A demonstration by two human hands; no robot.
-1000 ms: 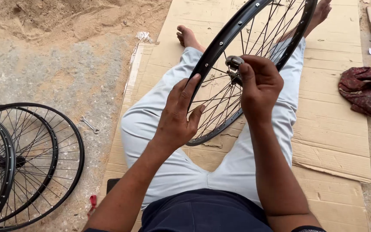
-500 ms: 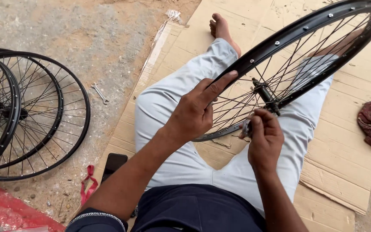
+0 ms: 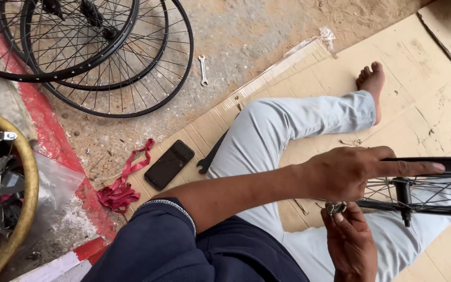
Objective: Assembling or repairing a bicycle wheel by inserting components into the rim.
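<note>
I sit on cardboard with a black spoked bicycle wheel (image 3: pixel 434 201) lying over my legs at the right edge. My left hand (image 3: pixel 353 172) rests on the wheel's rim, its forefinger stretched along the black rim, fingers flat rather than gripping. Below it my right hand (image 3: pixel 351 243) pinches a small metal part (image 3: pixel 336 208) between its fingertips, close to the spokes and left of the hub axle (image 3: pixel 404 196).
Several black spoked wheels (image 3: pixel 105 57) lie stacked on the dirt at top left, a small spanner (image 3: pixel 203 69) beside them. A black phone (image 3: pixel 169 164) and red ribbon (image 3: pixel 123 188) lie left of my knee. A round basket (image 3: pixel 11 203) of metal parts stands at far left.
The view has swung left and the wheel now lies flatter at the right edge. My left hand has come down onto the rim. My right hand has dropped below the hub with a small part.
</note>
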